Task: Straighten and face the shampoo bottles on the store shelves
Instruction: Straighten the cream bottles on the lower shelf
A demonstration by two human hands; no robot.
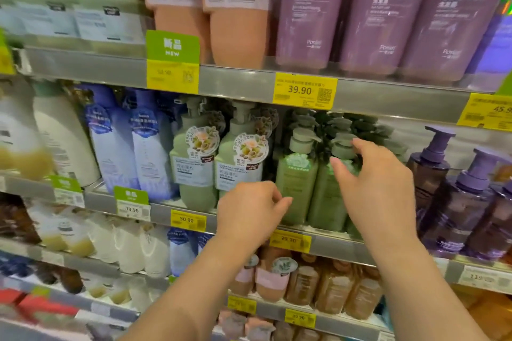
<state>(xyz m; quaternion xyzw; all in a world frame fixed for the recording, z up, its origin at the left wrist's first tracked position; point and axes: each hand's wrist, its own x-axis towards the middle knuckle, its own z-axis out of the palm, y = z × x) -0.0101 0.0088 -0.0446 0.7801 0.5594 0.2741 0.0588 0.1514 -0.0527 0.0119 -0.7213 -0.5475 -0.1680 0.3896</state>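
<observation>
Two hands (249, 207) (376, 188) reach toward green pump bottles (297, 180) on the shelf (332, 243).

Even, bright store lighting, no hard shadows. Motion blur heavy at left edge and lower shelves; centre sharper, 39.90 price tag (304, 90) legible. Wide-angle bowing of shelf rails. Coloured glare at upper right edge.

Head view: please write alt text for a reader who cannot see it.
Two bare hands reach toward pale green pump bottles on the middle shelf: the left hand low by the front bottle's base, the right hand spread before the neighbouring bottle's pump. Purple bottles stand to the right, with yellow price tags on the shelf edges.
</observation>
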